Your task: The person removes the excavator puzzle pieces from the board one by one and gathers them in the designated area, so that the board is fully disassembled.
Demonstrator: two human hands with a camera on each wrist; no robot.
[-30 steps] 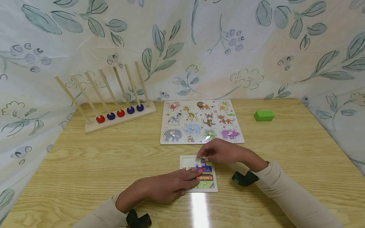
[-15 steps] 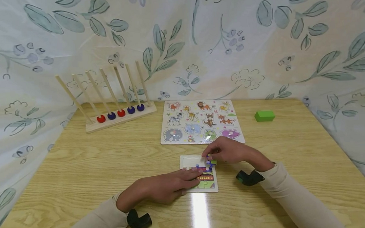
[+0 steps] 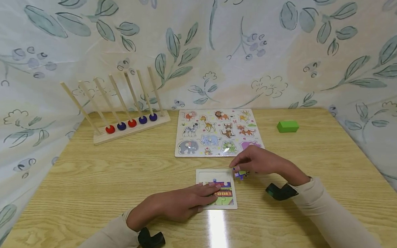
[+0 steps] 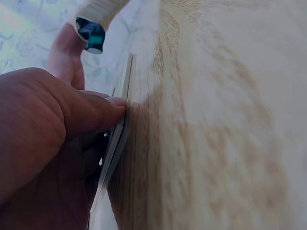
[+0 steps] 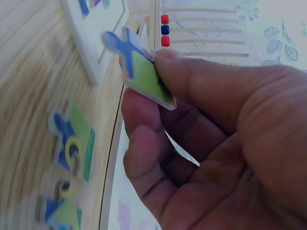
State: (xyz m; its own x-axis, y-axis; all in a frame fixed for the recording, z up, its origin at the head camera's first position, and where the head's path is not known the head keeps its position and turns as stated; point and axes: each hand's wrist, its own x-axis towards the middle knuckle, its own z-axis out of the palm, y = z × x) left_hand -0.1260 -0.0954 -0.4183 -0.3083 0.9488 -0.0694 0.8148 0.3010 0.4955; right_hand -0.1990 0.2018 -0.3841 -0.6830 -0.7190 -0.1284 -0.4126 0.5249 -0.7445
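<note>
A small puzzle tray (image 3: 217, 207), partly filled with colourful jigsaw pieces, lies on the table. My left hand (image 3: 185, 200) rests on it, fingers stretched flat over the lower pieces; in the left wrist view its thumb touches the tray's edge. Just right of the tray, my right hand (image 3: 261, 160) pinches a blue and green jigsaw piece (image 5: 146, 76) between thumb and fingers. Below that hand, two loose jigsaw pieces (image 5: 76, 141) show on the table in the right wrist view. The upper part of the tray shows bare backing, with one knob of a piece sticking up into it.
An animal peg puzzle (image 3: 219, 132) lies behind the tray, its lower right corner partly behind my right hand. A wooden peg rack (image 3: 132, 128) with red and blue beads stands back left. A green block (image 3: 287, 126) sits back right, before a patterned cloth.
My right hand has lifted a piece out of the tray's upper right and carried it rightward past the edge, tilting it. My left hand has stayed in place.
</note>
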